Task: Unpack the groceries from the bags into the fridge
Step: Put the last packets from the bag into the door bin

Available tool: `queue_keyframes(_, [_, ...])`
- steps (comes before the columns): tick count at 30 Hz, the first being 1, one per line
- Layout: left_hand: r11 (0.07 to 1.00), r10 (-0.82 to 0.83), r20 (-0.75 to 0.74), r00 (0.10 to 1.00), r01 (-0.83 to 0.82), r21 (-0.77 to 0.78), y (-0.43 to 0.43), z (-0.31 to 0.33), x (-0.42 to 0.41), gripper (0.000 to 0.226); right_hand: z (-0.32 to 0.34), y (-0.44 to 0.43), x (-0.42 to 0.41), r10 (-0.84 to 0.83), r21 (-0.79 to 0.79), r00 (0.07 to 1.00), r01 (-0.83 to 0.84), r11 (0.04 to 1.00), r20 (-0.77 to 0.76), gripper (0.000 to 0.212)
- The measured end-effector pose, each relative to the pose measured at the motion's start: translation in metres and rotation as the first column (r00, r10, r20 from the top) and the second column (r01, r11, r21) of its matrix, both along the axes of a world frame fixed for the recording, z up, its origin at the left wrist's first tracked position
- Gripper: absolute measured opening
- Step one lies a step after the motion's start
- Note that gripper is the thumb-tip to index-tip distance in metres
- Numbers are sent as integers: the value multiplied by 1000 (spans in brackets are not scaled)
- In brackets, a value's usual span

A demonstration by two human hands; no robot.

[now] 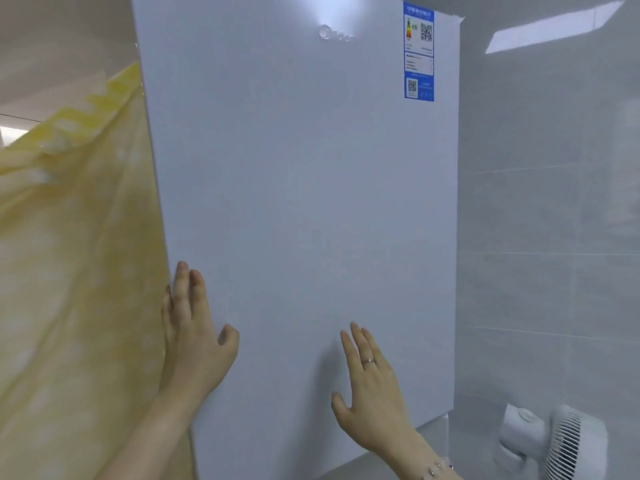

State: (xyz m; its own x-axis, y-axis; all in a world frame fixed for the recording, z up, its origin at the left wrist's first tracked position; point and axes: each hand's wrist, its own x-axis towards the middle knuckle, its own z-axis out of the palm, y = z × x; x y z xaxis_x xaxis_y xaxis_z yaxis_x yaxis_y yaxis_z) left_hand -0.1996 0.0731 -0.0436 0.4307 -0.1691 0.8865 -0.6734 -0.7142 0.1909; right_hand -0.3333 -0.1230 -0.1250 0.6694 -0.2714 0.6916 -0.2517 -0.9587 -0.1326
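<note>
Both hands are on the fridge door (311,202), a broad white panel filling the middle of the view. The left hand (194,327) is right at the door's left edge, fingers straight and pointing up, thumb spread onto the panel, gripping nothing. The right hand (372,386) is lower and nearer the middle, laid flat against the door face, fingers stretched, a ring (368,360) on one. A blue label (418,50) sits in the door's top right corner. Yellow cloth (69,237) hangs to the left, and a white fan (568,445) sits low on the right.
</note>
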Motion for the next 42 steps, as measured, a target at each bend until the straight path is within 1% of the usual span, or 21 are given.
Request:
queue_keyframes(2, [999, -40, -1, 999, 40, -6, -1, 2, 22, 87, 1, 8, 24, -4, 37, 1000, 3, 999, 26, 85])
queue_keyframes(6, [993, -103, -2, 995, 103, 63, -4, 3, 70, 88, -4, 16, 66, 6, -5, 998, -6, 1000, 62, 87])
queue_keyframes(8, [989, -123, -15, 992, 124, 75, -10, 3, 95, 90, -6, 13, 83, -10, 9, 997, 10, 1000, 70, 90])
queue_keyframes(10, [988, -148, -24, 989, 149, 51, -20, 3, 116, 92, -8, 7, 97, -29, 14, 999, 28, 1000, 46, 94])
queue_keyframes(14, [972, -234, -108, 966, 235, 2, -44, 1, 152, 100, -8, -15, 121, -64, -30, 998, 64, 998, 14, 108])
queue_keyframes(18, [965, -263, -167, 950, 255, -65, -62, 2, 179, 104, 10, -36, 134, -112, -120, 994, 110, 987, -9, 117])
queue_keyframes(19, [960, -278, -167, 946, 267, -83, -65, 2, 184, 104, 17, -40, 137, -132, -149, 991, 128, 980, -17, 117])
queue_keyframes(21, [952, -302, -173, 938, 288, -101, -70, 3, 191, 98, 30, -47, 142, -177, -223, 984, 170, 960, -13, 106])
queue_keyframes(23, [951, -309, -150, 939, 300, -79, -74, 3, 198, 89, 39, -55, 146, -199, -270, 980, 191, 944, -5, 100])
queue_keyframes(25, [950, -313, -145, 939, 305, -72, -77, 4, 204, 79, 43, -62, 150, -206, -288, 979, 195, 937, -6, 99])
queue_keyframes(28, [952, -306, -135, 942, 302, -48, -83, 7, 212, 75, 42, -67, 157, -182, -264, 983, 172, 949, -15, 99])
queue_keyframes(33, [964, -265, -190, 945, 264, -33, -96, 3, 220, 82, 36, -72, 167, -161, -228, 987, 159, 961, 11, 95])
queue_keyframes(36, [970, -242, -265, 934, 239, -43, -107, 6, 218, 77, 36, -76, 173, -185, -226, 982, 187, 956, 28, 90])
queue_keyframes(38, [972, -228, -250, 941, 234, -5, -116, 8, 215, 75, 37, -77, 176, -190, -227, 981, 192, 955, 29, 88])
queue_keyframes(42, [959, -255, -271, 928, 279, 56, -131, 8, 205, 74, 39, -84, 181, -173, -237, 985, 169, 957, 4, 96])
